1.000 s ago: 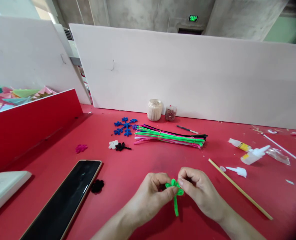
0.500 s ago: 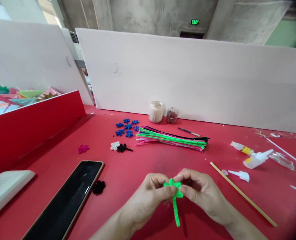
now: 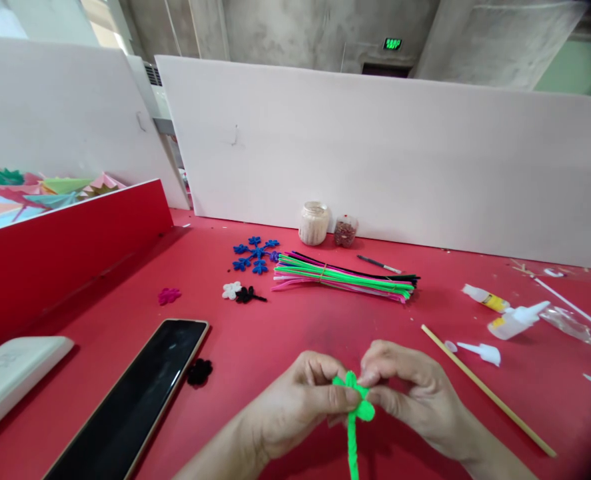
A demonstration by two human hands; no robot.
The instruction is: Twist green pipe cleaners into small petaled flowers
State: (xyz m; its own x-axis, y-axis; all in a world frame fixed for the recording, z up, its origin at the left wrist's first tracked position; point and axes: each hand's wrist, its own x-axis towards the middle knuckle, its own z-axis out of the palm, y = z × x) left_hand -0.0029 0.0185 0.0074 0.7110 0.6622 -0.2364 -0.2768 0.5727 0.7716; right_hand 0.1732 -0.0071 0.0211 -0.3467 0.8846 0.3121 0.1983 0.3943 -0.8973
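A bright green pipe-cleaner flower (image 3: 364,409) is held low over the red table, its twisted stem hanging down past the bottom of the view. My left hand (image 3: 308,400) pinches the flower's middle, thumb across the front. On the other side, my right hand (image 3: 410,393) has thumb and fingertips closed on a petal at the upper right. Fingers cover part of the petals. Beyond the hands lies a banded bundle of pipe cleaners (image 3: 345,277) in green, pink, black and other colours.
Blue (image 3: 256,255), white (image 3: 232,290), black (image 3: 200,372) and magenta (image 3: 169,296) pipe-cleaner flowers lie to the left, near a phone (image 3: 135,393). On the right are a wooden stick (image 3: 488,390) and glue bottles (image 3: 518,320). A jar (image 3: 314,224) stands before the white partition (image 3: 375,153).
The green flower has turned and dropped slightly, its stem now reaching the bottom edge. My right fingers have shifted to its upper right petal. The whole view has moved a little.
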